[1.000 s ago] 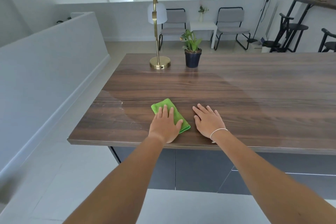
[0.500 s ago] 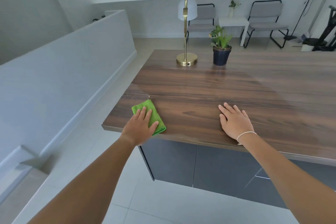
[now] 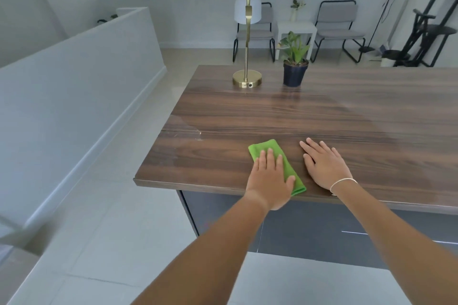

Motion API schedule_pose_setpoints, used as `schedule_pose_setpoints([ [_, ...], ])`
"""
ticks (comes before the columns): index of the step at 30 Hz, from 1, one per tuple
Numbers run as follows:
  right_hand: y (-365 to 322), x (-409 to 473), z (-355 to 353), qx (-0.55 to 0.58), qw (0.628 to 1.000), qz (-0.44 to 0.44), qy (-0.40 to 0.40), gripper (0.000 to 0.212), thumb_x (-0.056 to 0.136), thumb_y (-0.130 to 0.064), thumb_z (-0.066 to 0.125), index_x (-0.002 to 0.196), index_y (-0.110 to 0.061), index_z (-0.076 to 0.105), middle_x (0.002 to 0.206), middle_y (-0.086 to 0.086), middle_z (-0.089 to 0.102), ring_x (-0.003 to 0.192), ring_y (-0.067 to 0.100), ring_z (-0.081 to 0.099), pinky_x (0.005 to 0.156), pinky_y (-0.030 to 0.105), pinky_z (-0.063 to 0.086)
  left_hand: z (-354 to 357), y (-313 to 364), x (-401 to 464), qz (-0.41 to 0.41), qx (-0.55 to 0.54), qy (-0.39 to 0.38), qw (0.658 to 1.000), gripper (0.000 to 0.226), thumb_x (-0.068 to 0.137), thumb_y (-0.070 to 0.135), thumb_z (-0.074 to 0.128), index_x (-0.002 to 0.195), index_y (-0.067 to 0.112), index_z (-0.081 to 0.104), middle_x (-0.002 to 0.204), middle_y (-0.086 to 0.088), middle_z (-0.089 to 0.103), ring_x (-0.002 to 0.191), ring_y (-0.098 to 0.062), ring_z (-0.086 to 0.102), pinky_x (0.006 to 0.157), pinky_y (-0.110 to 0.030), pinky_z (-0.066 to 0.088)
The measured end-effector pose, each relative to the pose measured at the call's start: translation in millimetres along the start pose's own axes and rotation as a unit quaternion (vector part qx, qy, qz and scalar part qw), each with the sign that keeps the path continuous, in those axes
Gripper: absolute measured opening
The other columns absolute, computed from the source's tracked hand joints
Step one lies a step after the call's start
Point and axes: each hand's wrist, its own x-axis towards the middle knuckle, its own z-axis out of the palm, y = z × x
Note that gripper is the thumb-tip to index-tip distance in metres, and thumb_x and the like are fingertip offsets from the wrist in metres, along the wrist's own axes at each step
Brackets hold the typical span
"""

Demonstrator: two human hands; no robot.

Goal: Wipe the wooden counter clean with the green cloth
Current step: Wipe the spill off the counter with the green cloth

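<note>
A folded green cloth (image 3: 262,149) lies flat on the dark wooden counter (image 3: 309,119), close to its near edge. My left hand (image 3: 270,178) presses palm-down on the cloth and covers its middle; the far end and the right edge stick out. Just right of the cloth, my right hand (image 3: 324,166) rests flat on the bare wood with fingers spread, a thin white band on its wrist. A faint smeared patch shows on the counter's left part, near the corner.
A brass lamp (image 3: 247,79) and a potted plant (image 3: 295,69) stand at the counter's far left. The counter's left edge drops to a tiled floor beside a low white wall (image 3: 74,77). Chairs and a small white table stand beyond.
My left hand has slid the cloth to the right, from the counter's left corner back to just beside my right hand. The right hand has stayed flat on the wood.
</note>
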Motion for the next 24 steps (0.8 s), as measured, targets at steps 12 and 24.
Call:
schedule_pose_setpoints([
  [12, -8, 7, -1, 0.008, 0.999, 0.033, -0.014, 0.047, 0.098, -0.027, 0.025, 0.145, -0.032, 0.026, 0.157, -0.009, 0.018, 0.145, 0.022, 0.015, 0.117, 0.04, 0.01, -36, -191, -30, -0.128, -0.015, 0.029, 0.991, 0.064, 0.097, 0.044, 0.026, 0.149, 0.009, 0.012, 0.16, -0.015, 0.005, 0.147, -0.032, 0.003, 0.12, -0.046, 0.005],
  [24, -54, 19, 5, 0.018, 0.999, 0.039, -0.013, 0.046, 0.099, -0.031, 0.027, 0.145, -0.03, 0.027, 0.157, -0.009, 0.018, 0.144, 0.027, 0.014, 0.117, 0.042, 0.009, -35, -167, 27, -0.079, 0.027, 0.012, 0.996, 0.066, 0.097, 0.045, 0.018, 0.149, 0.007, 0.005, 0.159, -0.018, 0.001, 0.147, -0.034, 0.001, 0.121, -0.043, 0.003],
])
